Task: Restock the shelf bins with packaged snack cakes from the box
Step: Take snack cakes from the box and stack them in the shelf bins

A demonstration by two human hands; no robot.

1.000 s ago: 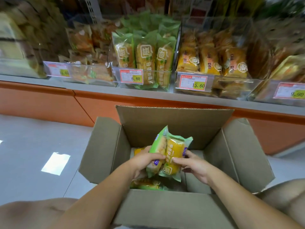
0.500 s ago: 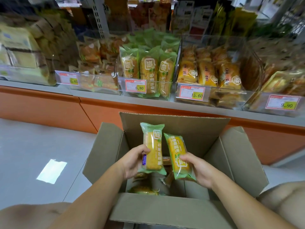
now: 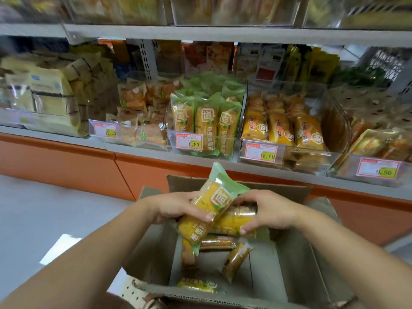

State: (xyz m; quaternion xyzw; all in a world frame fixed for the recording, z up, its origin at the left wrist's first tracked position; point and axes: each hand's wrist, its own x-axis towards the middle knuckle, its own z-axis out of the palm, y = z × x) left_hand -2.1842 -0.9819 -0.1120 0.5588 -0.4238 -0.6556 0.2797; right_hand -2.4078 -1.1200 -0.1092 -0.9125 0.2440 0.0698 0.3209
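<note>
1. The shelf [image 3: 156, 153] holds a clear bin [image 3: 243, 112] full of green snack cakes.
2. The cardboard box [image 3: 294, 259] sits open below it, with loose cakes [image 3: 236, 257] on its bottom.
3. The left hand [image 3: 178, 208] curls its fingers round one green pack [image 3: 214, 201] above the box (it is tilted).
4. The right hand [image 3: 267, 210] grips another pack [image 3: 231, 221], which touches the first.

The lower snack cake [image 3: 231, 221] is half hidden; the upper bins [image 3: 234, 10] are blurred.
</note>
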